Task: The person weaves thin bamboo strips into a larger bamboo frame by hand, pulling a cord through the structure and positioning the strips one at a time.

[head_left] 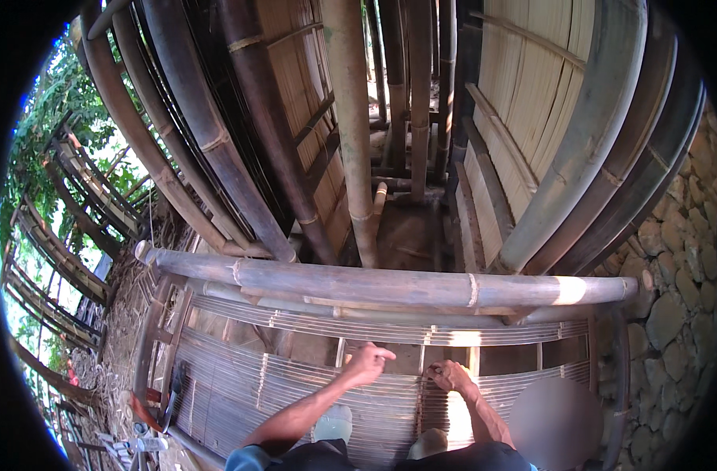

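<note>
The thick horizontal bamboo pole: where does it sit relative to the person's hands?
In the head view, the thick horizontal bamboo pole spans the middle of the picture, above the slatted bamboo panel where the left hand and right hand rest.

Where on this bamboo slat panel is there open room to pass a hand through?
Open gaps lie in the slat panel just under the thick bamboo pole, above the left hand and right hand. Lower down the slats run tight. Tools crowd the ground at the panel's left end.
</note>
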`<act>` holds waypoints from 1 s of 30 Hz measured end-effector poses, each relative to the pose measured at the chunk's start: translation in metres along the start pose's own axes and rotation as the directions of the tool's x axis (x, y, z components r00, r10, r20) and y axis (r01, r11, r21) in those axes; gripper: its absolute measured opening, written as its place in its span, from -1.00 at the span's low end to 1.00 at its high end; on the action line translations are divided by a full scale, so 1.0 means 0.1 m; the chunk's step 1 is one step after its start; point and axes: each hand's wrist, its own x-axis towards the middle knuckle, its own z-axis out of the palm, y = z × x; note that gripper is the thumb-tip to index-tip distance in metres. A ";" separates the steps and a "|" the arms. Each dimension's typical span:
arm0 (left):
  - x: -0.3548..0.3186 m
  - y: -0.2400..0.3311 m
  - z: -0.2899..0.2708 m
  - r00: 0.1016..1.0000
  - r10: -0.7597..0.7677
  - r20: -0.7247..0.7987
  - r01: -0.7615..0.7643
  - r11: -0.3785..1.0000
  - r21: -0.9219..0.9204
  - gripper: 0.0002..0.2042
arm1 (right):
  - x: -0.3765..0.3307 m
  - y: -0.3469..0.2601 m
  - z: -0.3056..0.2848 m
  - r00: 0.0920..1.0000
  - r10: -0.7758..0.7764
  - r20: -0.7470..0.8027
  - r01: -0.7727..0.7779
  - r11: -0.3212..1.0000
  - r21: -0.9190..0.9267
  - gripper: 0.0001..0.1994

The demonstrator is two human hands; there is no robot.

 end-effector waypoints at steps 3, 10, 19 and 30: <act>0.21 -0.41 0.48 0.970 0.184 -0.160 -0.156 0.973 0.173 -0.79 | 0.11 0.04 0.09 0.990 -0.141 -0.029 0.139 0.988 -0.070 -0.61; 0.55 -0.52 1.06 0.995 0.001 -0.102 0.019 0.981 0.193 -0.81 | 0.14 -0.07 0.29 0.994 0.068 -0.088 -0.075 0.994 -0.082 -0.48; 0.72 -0.46 1.20 0.986 -0.145 0.078 0.151 0.985 -0.078 -0.84 | 0.12 -0.23 0.24 0.976 0.204 -0.073 -0.206 0.978 -0.026 -0.71; 0.60 0.05 0.67 0.939 -0.214 0.269 0.269 0.944 -0.189 -0.76 | -0.12 0.04 0.08 0.991 -0.017 -0.133 0.108 0.688 0.718 -0.88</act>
